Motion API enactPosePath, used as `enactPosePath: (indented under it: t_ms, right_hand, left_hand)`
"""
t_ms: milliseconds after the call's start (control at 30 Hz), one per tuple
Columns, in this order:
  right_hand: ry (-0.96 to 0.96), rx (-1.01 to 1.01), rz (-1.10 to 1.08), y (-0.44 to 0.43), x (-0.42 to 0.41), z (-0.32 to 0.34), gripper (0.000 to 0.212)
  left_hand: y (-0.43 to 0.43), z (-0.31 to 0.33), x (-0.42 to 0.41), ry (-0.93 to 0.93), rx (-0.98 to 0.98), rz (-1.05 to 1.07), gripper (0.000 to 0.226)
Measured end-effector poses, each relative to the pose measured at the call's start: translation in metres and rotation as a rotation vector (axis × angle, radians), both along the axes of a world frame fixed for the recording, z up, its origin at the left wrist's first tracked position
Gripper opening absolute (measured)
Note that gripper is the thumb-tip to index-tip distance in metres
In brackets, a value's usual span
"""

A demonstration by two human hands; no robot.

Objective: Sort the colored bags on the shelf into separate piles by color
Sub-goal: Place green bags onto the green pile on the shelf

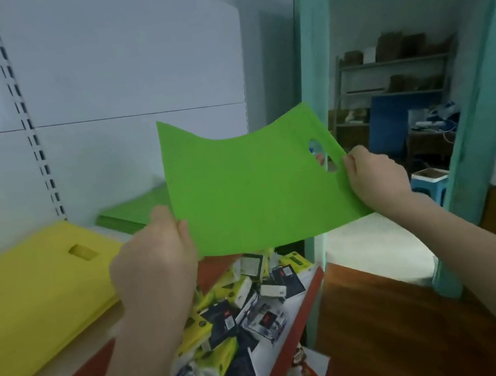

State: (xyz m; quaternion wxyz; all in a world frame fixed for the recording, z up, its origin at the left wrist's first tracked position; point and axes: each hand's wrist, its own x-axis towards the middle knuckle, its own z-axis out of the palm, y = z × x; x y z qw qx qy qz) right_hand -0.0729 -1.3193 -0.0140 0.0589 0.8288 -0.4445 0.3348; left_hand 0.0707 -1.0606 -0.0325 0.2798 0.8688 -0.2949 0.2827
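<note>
Green bag [250, 190]: mid-frame, held up above the shelf [71, 361].
Your left hand [156, 257]: pinches its lower left edge.
Your right hand [374, 178]: fingers grip its right edge, beside the handle hole.
Piles: yellow bags [26, 293] at left, green pile [132, 213] behind.

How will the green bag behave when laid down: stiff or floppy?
Probably floppy: the green bag sags between the left hand and right hand. Likely light, since pinches at two edges carry it.
</note>
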Motion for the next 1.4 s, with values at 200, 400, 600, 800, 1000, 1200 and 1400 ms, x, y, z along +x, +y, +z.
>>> enactPosePath:
  t_ms: [200, 400, 600, 800, 1000, 1200, 1400]
  right_hand:
    - [0.076, -0.09, 0.167, -0.07, 0.09, 0.017, 0.034]
    - [0.127, -0.129, 0.353, -0.105, 0.168, 0.021, 0.033]
    - [0.204, -0.13, 0.494, -0.129, 0.214, 0.012, 0.032]
    - [0.287, -0.159, 0.572, -0.136, 0.231, -0.001, 0.035]
    - [0.367, -0.069, 0.585, -0.145, 0.243, -0.02, 0.032]
    - [0.138, 0.012, 0.654, -0.13, 0.233, -0.005, 0.035]
    - [-0.118, 0.047, 1.065, -0.013, 0.217, 0.01, 0.033]
  left_hand:
    - [-0.032, -0.001, 0.028, -0.052, 0.035, 0.071, 0.039]
    - [-0.065, -0.007, 0.046, 0.01, 0.257, 0.411, 0.028]
    - [-0.09, -0.01, 0.042, 0.105, 0.363, 0.605, 0.018]
    - [-0.104, -0.016, 0.037, 0.123, 0.493, 0.709, 0.016]
    - [-0.109, -0.02, 0.04, 0.121, 0.539, 0.753, 0.02]
    - [-0.104, -0.007, 0.025, 0.009, 0.356, 0.684, 0.029]
    - [-0.036, -0.016, -0.008, -0.276, 0.232, 0.519, 0.03]
